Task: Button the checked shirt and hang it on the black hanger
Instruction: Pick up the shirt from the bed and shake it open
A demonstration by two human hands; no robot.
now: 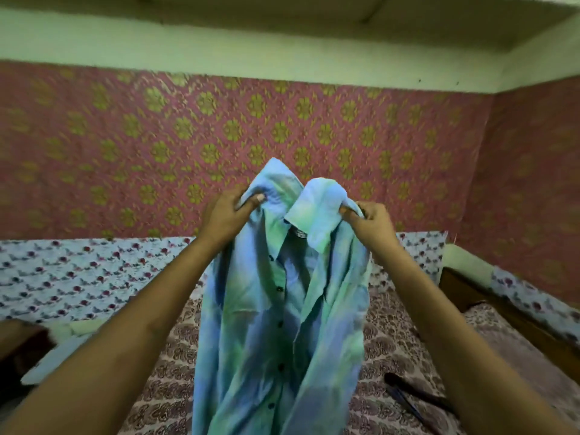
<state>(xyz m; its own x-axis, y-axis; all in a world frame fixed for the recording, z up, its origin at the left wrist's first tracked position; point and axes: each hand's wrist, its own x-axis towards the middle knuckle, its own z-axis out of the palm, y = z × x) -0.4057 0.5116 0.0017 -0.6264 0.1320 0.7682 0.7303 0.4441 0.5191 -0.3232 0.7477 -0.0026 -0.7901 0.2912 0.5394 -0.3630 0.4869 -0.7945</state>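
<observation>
Black hanger [417, 395] lies on the bed [392, 346] low right, long axis diagonal, nearest the right arm. Checked shirt [276, 309] hangs between both arms, long axis vertical, collar up, front open. Left hand [229, 211] and right hand [367, 218] each pinch 1 shoulder.

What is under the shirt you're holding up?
Below the shirt lies a patterned bedcover; the black hanger lies beside it. Whatever lies directly behind the cloth is hidden.

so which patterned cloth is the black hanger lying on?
The black hanger lies on the brown paisley bedspread, the near cloth under the blue-green shirt, not the white rose-print sheet along the wall.
</observation>
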